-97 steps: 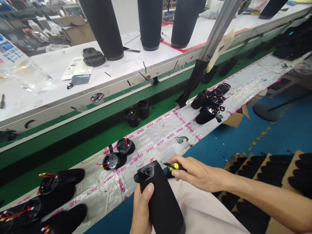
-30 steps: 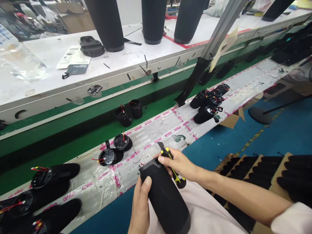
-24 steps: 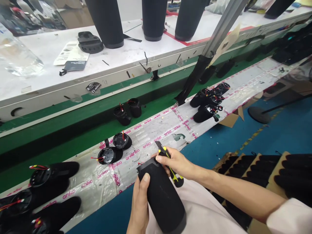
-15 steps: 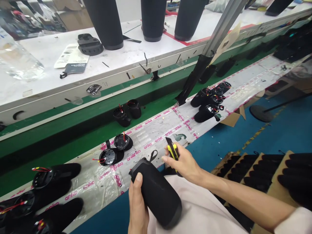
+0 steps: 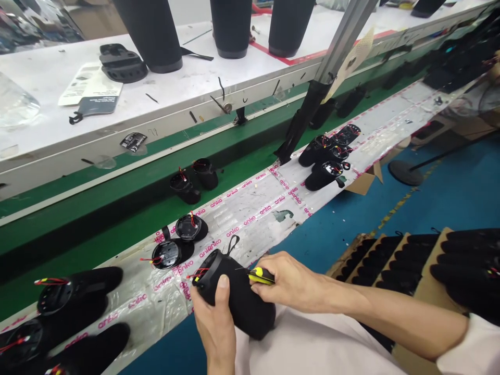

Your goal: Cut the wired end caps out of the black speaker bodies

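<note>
Head view: left hand (image 5: 216, 323) partly curled, gripping a black cylinder (image 5: 250, 307), thumb on its side, fingers mostly hidden. Cylinder tilted, above the pale clothing (image 5: 308, 344), by the near edge of the taped counter (image 5: 255, 208); red wires (image 5: 201, 272) at its upper end. Right hand (image 5: 287, 281) closed round a yellow-and-black cutter (image 5: 261, 276), tip against or just beside the cylinder (contact unclear).

The workpiece (image 5: 250, 310) lies in the left hand (image 5: 214, 323); the cutter (image 5: 262, 276) lies in the right hand (image 5: 285, 281), at the workpiece's right side. Behind both hands, the plank (image 5: 250, 208) carries further units (image 5: 322, 176) at left and right. Beyond the plank, the surface (image 5: 166, 107) supports three upright cylinders (image 5: 230, 28).
</note>
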`<control>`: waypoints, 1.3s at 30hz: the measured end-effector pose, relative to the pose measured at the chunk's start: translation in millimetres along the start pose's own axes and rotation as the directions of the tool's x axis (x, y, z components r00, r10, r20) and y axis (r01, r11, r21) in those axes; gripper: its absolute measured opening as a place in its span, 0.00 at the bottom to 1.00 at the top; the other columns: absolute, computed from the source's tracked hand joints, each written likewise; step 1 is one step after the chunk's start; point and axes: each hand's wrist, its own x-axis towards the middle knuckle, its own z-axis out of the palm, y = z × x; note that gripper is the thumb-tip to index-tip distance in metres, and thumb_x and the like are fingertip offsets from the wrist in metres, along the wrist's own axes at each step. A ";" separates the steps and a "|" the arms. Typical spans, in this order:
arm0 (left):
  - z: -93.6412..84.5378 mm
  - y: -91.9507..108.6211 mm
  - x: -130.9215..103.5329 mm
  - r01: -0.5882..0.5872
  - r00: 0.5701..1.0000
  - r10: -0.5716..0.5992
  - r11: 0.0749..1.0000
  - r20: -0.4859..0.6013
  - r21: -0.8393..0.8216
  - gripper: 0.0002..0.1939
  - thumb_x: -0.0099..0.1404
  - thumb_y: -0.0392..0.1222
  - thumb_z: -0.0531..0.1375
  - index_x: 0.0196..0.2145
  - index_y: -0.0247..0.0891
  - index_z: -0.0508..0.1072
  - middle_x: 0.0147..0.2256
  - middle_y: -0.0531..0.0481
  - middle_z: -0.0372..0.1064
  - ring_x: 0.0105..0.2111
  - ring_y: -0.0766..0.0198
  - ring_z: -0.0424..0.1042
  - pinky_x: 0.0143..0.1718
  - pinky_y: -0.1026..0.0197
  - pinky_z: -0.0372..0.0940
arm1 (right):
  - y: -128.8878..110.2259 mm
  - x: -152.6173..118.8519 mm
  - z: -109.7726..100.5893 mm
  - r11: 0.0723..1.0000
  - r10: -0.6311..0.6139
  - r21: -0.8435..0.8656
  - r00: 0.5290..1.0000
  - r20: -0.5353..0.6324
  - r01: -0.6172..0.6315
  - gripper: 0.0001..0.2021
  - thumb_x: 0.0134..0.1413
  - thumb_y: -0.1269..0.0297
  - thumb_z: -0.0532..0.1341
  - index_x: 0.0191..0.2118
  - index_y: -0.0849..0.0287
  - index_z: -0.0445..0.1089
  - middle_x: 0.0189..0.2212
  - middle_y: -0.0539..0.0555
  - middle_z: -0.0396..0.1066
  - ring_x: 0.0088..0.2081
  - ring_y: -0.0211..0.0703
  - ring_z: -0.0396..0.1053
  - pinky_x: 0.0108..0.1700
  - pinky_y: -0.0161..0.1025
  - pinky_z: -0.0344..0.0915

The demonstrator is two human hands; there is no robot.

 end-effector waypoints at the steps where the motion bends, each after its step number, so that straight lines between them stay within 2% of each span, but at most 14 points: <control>1: 0.5 2.2 -1.3 -0.001 0.999 0.002 0.999 -0.032 0.046 0.33 0.59 0.66 0.65 0.51 0.37 0.69 0.47 0.36 0.73 0.50 0.37 0.72 0.59 0.35 0.60 | 0.2 0.2 0.2 1.000 0.010 -0.014 1.000 0.002 -0.010 0.14 0.53 0.61 0.64 0.23 0.57 0.59 0.21 0.45 0.63 0.25 0.35 0.58 0.27 0.35 0.51; 4: 2.2 6.9 -4.0 -0.012 0.996 0.022 0.992 -0.081 0.124 0.35 0.59 0.65 0.64 0.55 0.38 0.66 0.49 0.36 0.72 0.52 0.39 0.71 0.58 0.39 0.62 | -2.3 1.8 0.7 0.999 0.019 -0.030 1.000 0.012 -0.019 0.15 0.51 0.61 0.63 0.22 0.56 0.57 0.18 0.43 0.57 0.23 0.34 0.53 0.25 0.35 0.47; 6: 3.0 7.9 -4.3 -0.025 0.995 0.038 0.990 -0.089 0.140 0.36 0.59 0.65 0.63 0.55 0.38 0.66 0.50 0.36 0.72 0.53 0.41 0.71 0.58 0.42 0.63 | -4.7 3.3 1.2 1.000 0.010 -0.008 1.000 0.020 -0.010 0.13 0.50 0.64 0.62 0.22 0.56 0.57 0.18 0.43 0.56 0.23 0.33 0.52 0.24 0.35 0.47; 10: 2.8 6.0 -1.8 -0.021 0.997 0.030 0.993 -0.077 0.118 0.34 0.61 0.67 0.61 0.52 0.38 0.67 0.49 0.36 0.71 0.52 0.40 0.71 0.58 0.40 0.62 | -4.0 4.3 2.6 0.995 0.028 0.097 0.999 0.014 -0.030 0.11 0.47 0.66 0.62 0.23 0.56 0.57 0.19 0.43 0.58 0.24 0.34 0.54 0.24 0.34 0.49; 13: 2.2 4.4 0.8 0.005 0.997 0.002 0.995 -0.075 0.097 0.32 0.61 0.69 0.60 0.49 0.38 0.67 0.47 0.36 0.71 0.51 0.39 0.70 0.58 0.37 0.61 | 1.3 3.2 1.0 0.984 0.070 0.162 0.997 -0.014 -0.067 0.08 0.49 0.64 0.63 0.25 0.57 0.63 0.21 0.44 0.63 0.25 0.35 0.58 0.26 0.34 0.53; 16: 2.4 4.9 2.8 0.011 0.997 -0.005 0.996 -0.074 0.083 0.32 0.61 0.69 0.60 0.48 0.40 0.68 0.45 0.38 0.71 0.49 0.39 0.71 0.56 0.37 0.61 | 5.3 2.1 -2.0 0.986 0.074 0.149 0.997 -0.017 -0.071 0.07 0.51 0.63 0.63 0.26 0.58 0.66 0.22 0.45 0.64 0.26 0.35 0.59 0.27 0.34 0.53; 20: 4.2 9.5 3.5 -0.012 0.996 0.021 0.995 -0.085 0.102 0.32 0.60 0.69 0.60 0.48 0.39 0.66 0.44 0.38 0.70 0.48 0.38 0.70 0.54 0.37 0.61 | 5.7 2.9 -3.1 0.994 0.063 0.085 0.998 0.025 -0.065 0.13 0.54 0.60 0.63 0.23 0.57 0.62 0.19 0.44 0.60 0.24 0.34 0.55 0.25 0.35 0.50; 23: 6.6 14.0 0.7 -0.034 0.992 0.050 0.989 -0.112 0.145 0.30 0.60 0.67 0.61 0.47 0.39 0.66 0.44 0.38 0.70 0.47 0.40 0.70 0.54 0.38 0.62 | 5.4 5.0 -2.4 0.999 0.020 0.050 1.000 -0.001 -0.020 0.16 0.53 0.61 0.63 0.21 0.57 0.56 0.18 0.43 0.58 0.24 0.33 0.54 0.25 0.35 0.49; 28: 11.7 17.1 -6.9 -0.061 0.981 0.092 0.982 -0.173 0.180 0.32 0.58 0.63 0.63 0.50 0.38 0.64 0.45 0.37 0.68 0.46 0.40 0.71 0.51 0.40 0.64 | 6.3 8.3 -0.7 0.999 0.026 0.033 0.999 -0.018 -0.025 0.14 0.49 0.63 0.63 0.21 0.57 0.57 0.17 0.43 0.57 0.22 0.33 0.53 0.23 0.36 0.47; 32: 13.8 11.7 -3.8 -0.083 0.970 0.123 0.979 -0.212 0.188 0.33 0.55 0.65 0.63 0.48 0.39 0.64 0.43 0.39 0.68 0.43 0.40 0.70 0.50 0.38 0.63 | 5.4 8.9 1.1 0.994 0.023 0.110 0.999 -0.040 -0.019 0.13 0.45 0.66 0.63 0.21 0.56 0.56 0.17 0.42 0.57 0.22 0.33 0.53 0.23 0.36 0.47; 35: 13.4 5.3 3.0 -0.104 0.961 0.147 0.977 -0.234 0.186 0.32 0.54 0.67 0.62 0.45 0.39 0.65 0.41 0.39 0.69 0.43 0.39 0.71 0.49 0.36 0.63 | 6.7 8.3 0.9 0.983 0.034 0.184 0.999 -0.017 -0.030 0.08 0.48 0.66 0.62 0.23 0.57 0.61 0.20 0.43 0.60 0.24 0.33 0.57 0.24 0.33 0.52; 39: 10.4 -0.3 8.3 -0.114 0.958 0.158 0.976 -0.240 0.186 0.30 0.55 0.66 0.62 0.45 0.40 0.66 0.41 0.40 0.71 0.42 0.43 0.72 0.47 0.39 0.65 | 12.8 7.4 -1.3 0.958 0.089 0.275 0.996 -0.017 -0.081 0.04 0.49 0.65 0.63 0.28 0.58 0.69 0.23 0.44 0.66 0.27 0.35 0.62 0.28 0.32 0.57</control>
